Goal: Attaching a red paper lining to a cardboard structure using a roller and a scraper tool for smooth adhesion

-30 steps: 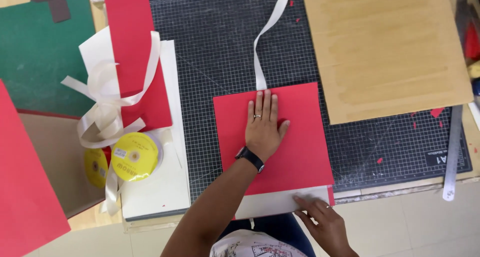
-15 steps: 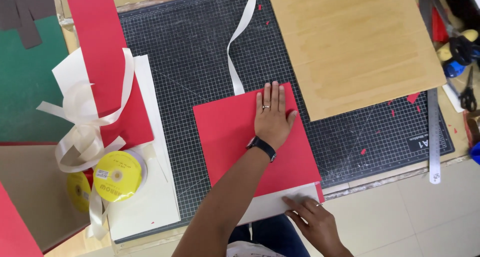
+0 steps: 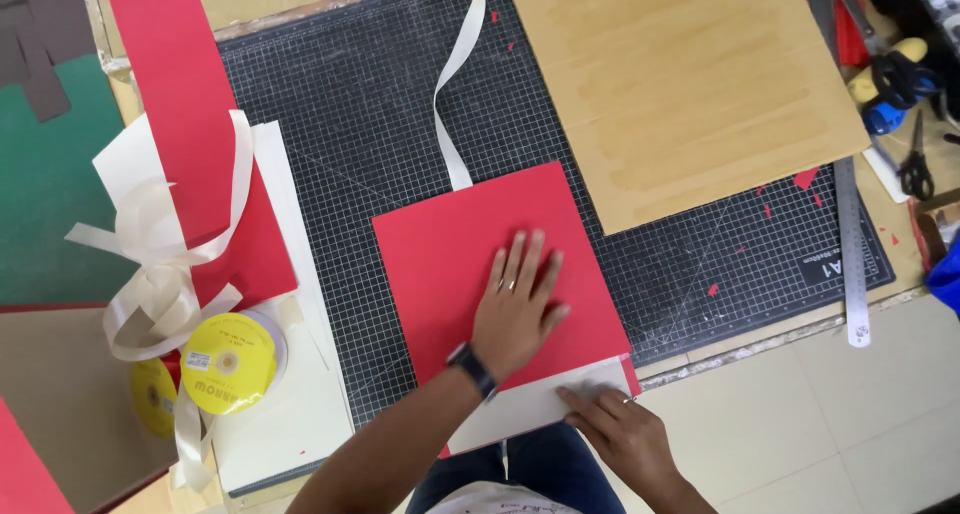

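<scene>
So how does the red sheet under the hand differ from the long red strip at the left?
The red sheet is broad and nearly square; the red strip is long and narrow. The sheet lies on the black cutting mat, pinned flat by the left hand; no hand touches the strip, which lies mostly off the mat's left edge. Cream ribbon loops over the strip; a white ribbon runs up from the sheet's top edge. Both look the same red.

I am at a craft workshop bench: a gridded black cutting mat (image 3: 400,104) covers it, with red card (image 3: 480,264), brown board (image 3: 680,84), a yellow ribbon spool (image 3: 225,364) with loose cream ribbon (image 3: 160,274), a steel ruler (image 3: 852,254) and scissors (image 3: 915,164) at the edge, over a tiled floor (image 3: 800,424).
</scene>
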